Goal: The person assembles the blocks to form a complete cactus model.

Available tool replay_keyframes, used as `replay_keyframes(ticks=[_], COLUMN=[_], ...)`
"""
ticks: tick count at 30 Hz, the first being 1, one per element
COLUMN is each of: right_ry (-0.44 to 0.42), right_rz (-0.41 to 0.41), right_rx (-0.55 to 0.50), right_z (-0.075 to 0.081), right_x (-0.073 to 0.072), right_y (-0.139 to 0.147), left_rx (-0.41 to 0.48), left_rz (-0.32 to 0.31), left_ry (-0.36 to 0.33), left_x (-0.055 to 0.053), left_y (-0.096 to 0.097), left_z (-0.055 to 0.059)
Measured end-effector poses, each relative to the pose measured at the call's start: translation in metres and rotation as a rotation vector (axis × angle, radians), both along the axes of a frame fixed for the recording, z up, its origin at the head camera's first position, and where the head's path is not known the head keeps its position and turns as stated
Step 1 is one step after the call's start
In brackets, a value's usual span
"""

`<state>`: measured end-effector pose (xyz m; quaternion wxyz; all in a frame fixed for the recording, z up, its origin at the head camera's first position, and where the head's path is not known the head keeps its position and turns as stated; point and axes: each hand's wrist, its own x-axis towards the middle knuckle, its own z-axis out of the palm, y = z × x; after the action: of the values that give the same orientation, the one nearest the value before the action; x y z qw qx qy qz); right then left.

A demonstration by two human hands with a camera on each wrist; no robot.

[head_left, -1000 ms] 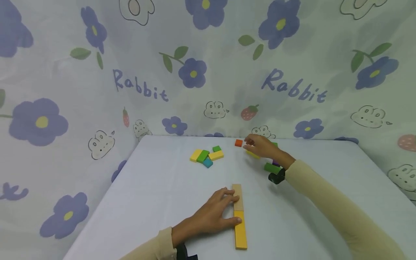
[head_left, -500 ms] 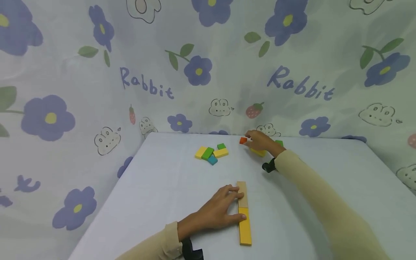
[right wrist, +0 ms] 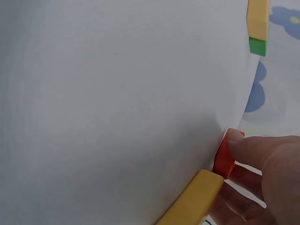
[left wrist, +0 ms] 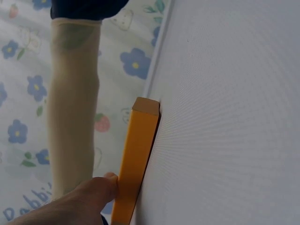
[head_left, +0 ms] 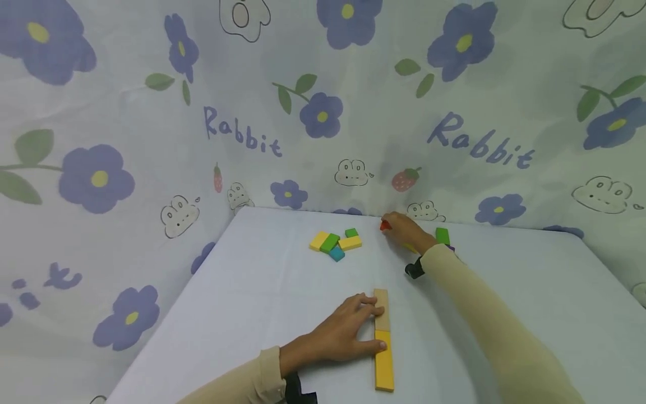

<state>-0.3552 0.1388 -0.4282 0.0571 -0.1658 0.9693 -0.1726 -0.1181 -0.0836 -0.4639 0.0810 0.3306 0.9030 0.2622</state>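
Note:
In the head view my left hand [head_left: 338, 334] rests on two blocks that lie end to end on the table. Its fingers touch the plain wooden block [head_left: 382, 311], and the thumb lies on the long yellow block [head_left: 384, 370]; the left wrist view shows that thumb against the yellow block [left wrist: 136, 154] too. At the table's far side my right hand [head_left: 406, 229] pinches a small red block [right wrist: 225, 161] between thumb and fingers. Right beside the red one, another yellow block [right wrist: 192, 201] lies close under the hand, mostly covered in the head view.
A loose cluster at the back holds yellow [head_left: 319, 240], green [head_left: 330, 243] and blue [head_left: 337, 254] blocks. Right of my right hand are a green block [head_left: 442, 235] and a partly hidden purple block [head_left: 450, 247]. A flowered curtain [head_left: 353, 129] hangs behind the table.
My right hand has reached to the red block and taken it between thumb and fingers. The left hand stays on its two blocks. The head view has shifted slightly.

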Motion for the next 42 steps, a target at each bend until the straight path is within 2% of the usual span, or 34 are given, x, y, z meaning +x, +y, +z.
replay_keyframes(ticks=[8, 13, 17, 22, 31, 37, 42], right_ry=[0.034, -0.018, -0.040, -0.008, -0.001, 0.042, 0.052], right_rz=[-0.006, -0.014, 0.005, 0.005, -0.014, -0.020, -0.027], right_rx=[0.002, -0.011, -0.008, -0.018, -0.003, -0.125, -0.201], right_z=[0.004, 0.005, 0.004, 0.005, 0.012, 0.012, 0.021], right_x=[0.003, 0.009, 0.011, 0.009, 0.006, 0.002, 0.008], right_y=[0.001, -0.001, -0.001, 0.001, -0.002, -0.007, -0.005], left_rx=[0.000, 0.001, -0.007, 0.007, 0.010, 0.002, -0.011], left_rz=[-0.013, -0.004, -0.004, -0.012, -0.022, -0.009, -0.030], left_ry=[0.019, -0.017, -0.007, 0.009, 0.024, -0.003, -0.020], left_x=[0.000, 0.003, 0.006, 0.004, 0.001, 0.004, 0.005], left_y=[0.000, 0.000, -0.001, 0.000, -0.001, -0.005, -0.004], left_z=[0.002, 0.000, -0.002, -0.002, 0.000, 0.000, 0.002])
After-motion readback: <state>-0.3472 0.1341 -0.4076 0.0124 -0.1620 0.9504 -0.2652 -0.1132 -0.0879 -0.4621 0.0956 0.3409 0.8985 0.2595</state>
